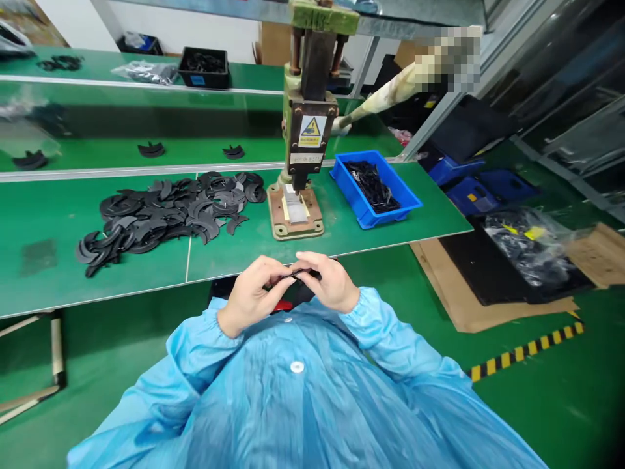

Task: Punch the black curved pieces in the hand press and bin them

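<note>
My left hand [258,291] and my right hand [328,281] meet in front of my body, just off the table's front edge. Between their fingertips they pinch a small thin black part [295,273], mostly covered by the fingers. Straight ahead stands a green hand press [310,124] with a warning label, a pale block [295,210] on its base. Left of the press lies a heap of black crescent-shaped pieces [170,212]. To its right, a blue bin [385,220] holds thin black parts [372,187].
The press's wrapped lever [385,96] sticks out to the upper right. Several crescent pieces, one at the middle [151,150], lie along the strip behind the table [234,244]. A black bin [204,77] stands on the back shelf. Cardboard [449,293] lies on the floor at right.
</note>
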Motion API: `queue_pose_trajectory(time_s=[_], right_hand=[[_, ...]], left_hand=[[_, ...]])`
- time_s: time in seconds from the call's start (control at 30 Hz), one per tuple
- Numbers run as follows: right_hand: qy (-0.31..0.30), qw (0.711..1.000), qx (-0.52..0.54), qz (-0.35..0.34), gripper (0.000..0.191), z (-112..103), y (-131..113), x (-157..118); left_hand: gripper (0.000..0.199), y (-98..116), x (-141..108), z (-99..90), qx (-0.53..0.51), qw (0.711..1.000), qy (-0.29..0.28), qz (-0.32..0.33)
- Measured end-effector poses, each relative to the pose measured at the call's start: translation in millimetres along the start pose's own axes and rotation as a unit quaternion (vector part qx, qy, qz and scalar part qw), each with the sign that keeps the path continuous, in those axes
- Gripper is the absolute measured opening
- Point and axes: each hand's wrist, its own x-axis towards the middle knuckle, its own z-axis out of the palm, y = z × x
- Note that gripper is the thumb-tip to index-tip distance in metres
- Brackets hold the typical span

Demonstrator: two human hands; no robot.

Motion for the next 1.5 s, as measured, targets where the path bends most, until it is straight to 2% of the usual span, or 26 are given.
queue_pose_trajectory(time_s=[0.17, 0.27, 0.4, 0.5, 0.6, 0.7, 0.8, 0.93, 1.1, 1.2, 1.3, 1.4, 1.5], right_hand=[[0.0, 1.0, -0.013, -0.021, 0.059, 2.3, 22.1, 2.6], [0.001, 0.998, -0.036, -0.043, 0.058, 3.1, 35.5, 5.6], [-0.01, 0.995, -0.074, -0.069, 0.052, 3.0, 48.5, 7.3], [-0.024, 0.994, -0.078, -0.07, 0.05, 1.5, 54.0, 7.8], [-0.041, 0.996, -0.068, -0.051, 0.051, -7.3, 57.6, 12.1], [-0.034, 0.998, -0.056, -0.024, 0.055, -30.2, 62.6, 22.5], [0.049, 0.997, -0.053, 0.001, 0.058, -64.8, 70.6, 39.6], [0.198, 0.98, -0.01, 0.018, 0.051, -111.0, 79.6, 74.5], [0.324, 0.944, 0.014, -0.059, 0.044, -151.8, 65.9, 134.4], [0.347, 0.93, 0.027, -0.121, 0.053, -167.2, 44.9, 167.0], [0.305, 0.943, 0.037, -0.128, 0.06, -175.3, 28.4, 189.1], [0.247, 0.961, 0.051, -0.112, 0.051, -179.2, 24.0, 203.3], [0.237, 0.961, 0.068, -0.125, 0.037, -184.2, 26.0, 212.7]], left_hand=[[0.02, -9.3, 3.1, 3.8, -0.016, 0.998, -0.019, -0.057], [0.016, -14.5, 8.1, 8.9, -0.081, 0.983, -0.043, -0.158], [0.028, -20.8, 20.4, 19.4, -0.239, 0.909, -0.066, -0.334], [0.038, -27.5, 31.3, 26.3, -0.31, 0.869, -0.087, -0.376], [0.041, -39.6, 41.9, 30.2, -0.343, 0.863, -0.087, -0.361], [0.042, -60.5, 55.5, 29.2, -0.339, 0.878, -0.049, -0.335], [0.048, -88.6, 75.9, 23.7, -0.305, 0.899, 0.015, -0.314], [0.054, -127.9, 110.3, 21.0, -0.294, 0.899, 0.081, -0.313], [0.051, -165.2, 145.1, 35.8, -0.222, 0.927, 0.137, -0.268], [0.035, -175.3, 152.0, 43.5, -0.137, 0.957, 0.102, -0.235], [0.02, -176.9, 152.5, 42.9, 0.005, 0.982, 0.032, -0.186], [0.014, -175.3, 154.5, 38.3, 0.092, 0.989, -0.012, -0.113], [0.016, -173.1, 157.6, 35.6, 0.111, 0.991, -0.041, -0.062]])
